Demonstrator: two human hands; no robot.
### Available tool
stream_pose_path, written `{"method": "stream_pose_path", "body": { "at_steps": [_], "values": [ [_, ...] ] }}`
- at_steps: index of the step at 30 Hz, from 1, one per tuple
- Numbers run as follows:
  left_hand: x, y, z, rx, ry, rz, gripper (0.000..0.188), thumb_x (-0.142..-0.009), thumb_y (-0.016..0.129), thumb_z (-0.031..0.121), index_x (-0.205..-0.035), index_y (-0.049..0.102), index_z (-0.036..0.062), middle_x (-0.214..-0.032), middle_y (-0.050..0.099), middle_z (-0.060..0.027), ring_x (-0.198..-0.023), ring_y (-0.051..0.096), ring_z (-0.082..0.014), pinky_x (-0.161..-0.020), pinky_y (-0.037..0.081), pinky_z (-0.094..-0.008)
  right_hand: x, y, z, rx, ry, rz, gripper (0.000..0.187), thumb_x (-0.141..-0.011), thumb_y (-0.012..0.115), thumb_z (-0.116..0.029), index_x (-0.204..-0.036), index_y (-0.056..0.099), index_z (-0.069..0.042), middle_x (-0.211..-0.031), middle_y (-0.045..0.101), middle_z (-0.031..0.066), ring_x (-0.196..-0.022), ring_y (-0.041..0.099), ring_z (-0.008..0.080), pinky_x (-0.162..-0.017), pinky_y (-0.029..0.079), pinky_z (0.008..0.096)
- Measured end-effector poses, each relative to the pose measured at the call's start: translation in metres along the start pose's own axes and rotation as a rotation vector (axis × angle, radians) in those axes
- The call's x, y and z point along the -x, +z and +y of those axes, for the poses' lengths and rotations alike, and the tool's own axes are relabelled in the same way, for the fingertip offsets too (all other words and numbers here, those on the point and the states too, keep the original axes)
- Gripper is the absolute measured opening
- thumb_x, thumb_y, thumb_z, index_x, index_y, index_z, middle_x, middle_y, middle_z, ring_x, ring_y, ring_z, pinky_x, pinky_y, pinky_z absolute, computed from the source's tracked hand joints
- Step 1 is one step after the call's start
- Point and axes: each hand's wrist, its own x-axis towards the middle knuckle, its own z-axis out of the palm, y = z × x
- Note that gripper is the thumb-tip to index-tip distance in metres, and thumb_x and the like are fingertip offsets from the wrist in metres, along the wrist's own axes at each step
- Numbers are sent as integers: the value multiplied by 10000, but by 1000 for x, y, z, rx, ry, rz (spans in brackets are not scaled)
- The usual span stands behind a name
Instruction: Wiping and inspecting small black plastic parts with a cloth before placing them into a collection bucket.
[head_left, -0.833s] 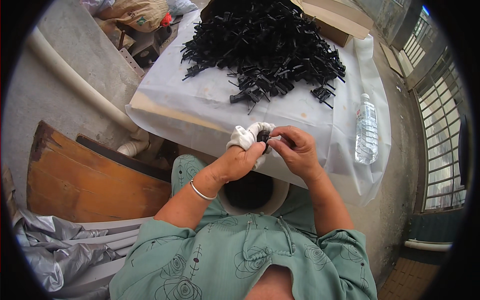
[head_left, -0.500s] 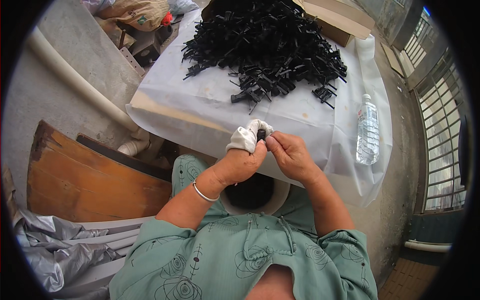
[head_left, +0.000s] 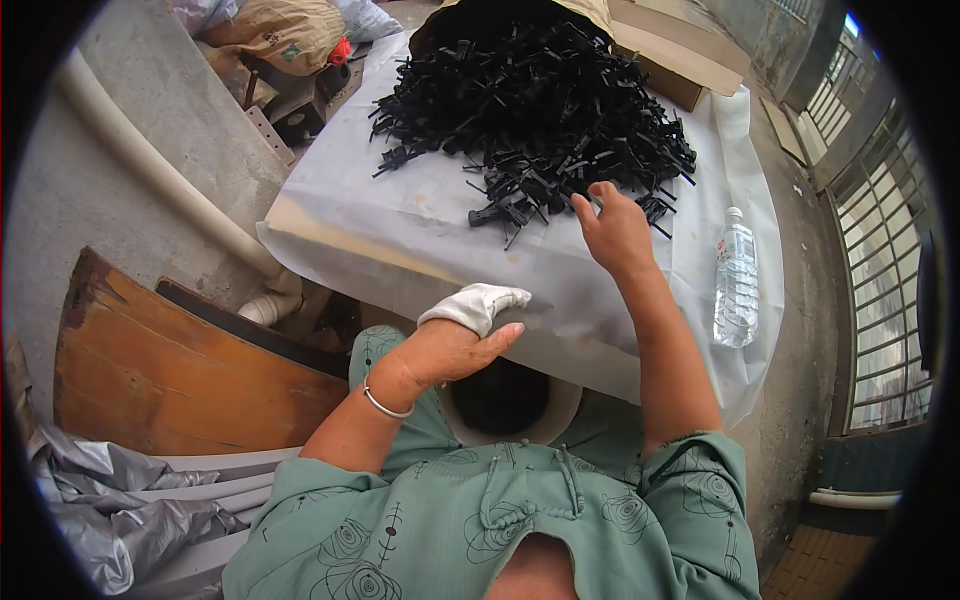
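Fingers parted, the right hand [head_left: 617,236] appears empty at the five-o'clock edge of the black parts [head_left: 530,115]; the left hand [head_left: 446,352], at its eight o'clock, shows nothing held under white cloth [head_left: 468,308]. Tangling could drag extras along. One cloth, one bottle [head_left: 735,285] at four o'clock; parts too jumbled to count.

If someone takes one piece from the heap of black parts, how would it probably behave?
The black parts look rather stiff, since their thin prongs stick out straight. One may snag on its neighbours, because they lie tangled. Being thin, the prongs might also bend if pulled hard.
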Motion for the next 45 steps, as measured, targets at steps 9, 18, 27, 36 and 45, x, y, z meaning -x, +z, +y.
{"method": "stream_pose_path", "body": {
  "at_steps": [9, 18, 27, 36, 45],
  "values": [
    [-7, 9, -11, 67, -5, 497, 274, -845, 575, 93, -1088, 544, -28, -1003, 579, -151, -720, 607, -170, -686, 497, -287, 45, -6, -26, 147, -181, -392, 146, -801, 577, -156, -762, 537, -21, -726, 592, 163, -681, 566, 363, -610, 454, 433],
    [-30, 19, 9, 413, -254, 166, 259, -841, 576, 68, -1074, 511, -27, -885, 584, -94, -591, 562, -112, -515, 466, -244, 84, -49, -63, 43, -538, -399, 94, -761, 603, -56, -755, 509, -48, -635, 527, 89, -556, 539, 290, -511, 454, 367],
    [-16, 18, 17, 995, -248, 219, 200, -871, 540, 63, -1064, 539, 9, -844, 573, -36, -628, 518, -53, -509, 444, -198, 95, -27, -70, -696, 129, -107, 152, -796, 661, -94, -801, 528, -20, -608, 482, 1, -527, 401, 47, -473, 346, 202],
    [-10, 13, 30, 870, -159, 286, 282, -838, 560, 33, -1113, 505, 1, -868, 573, -20, -665, 516, -42, -544, 471, -194, 85, -41, -65, -661, 124, -318, 193, -881, 571, -178, -796, 528, -10, -616, 462, -6, -570, 391, 72, -514, 355, 229],
    [-13, 24, 22, 358, -37, 451, 269, -754, 583, 52, -1001, 541, -47, -842, 584, -128, -739, 568, -193, -707, 475, -293, 85, -45, -70, -615, 57, -429, 223, -919, 485, -162, -788, 531, 13, -616, 480, 117, -575, 417, 174, -563, 397, 300]
  ]
}}
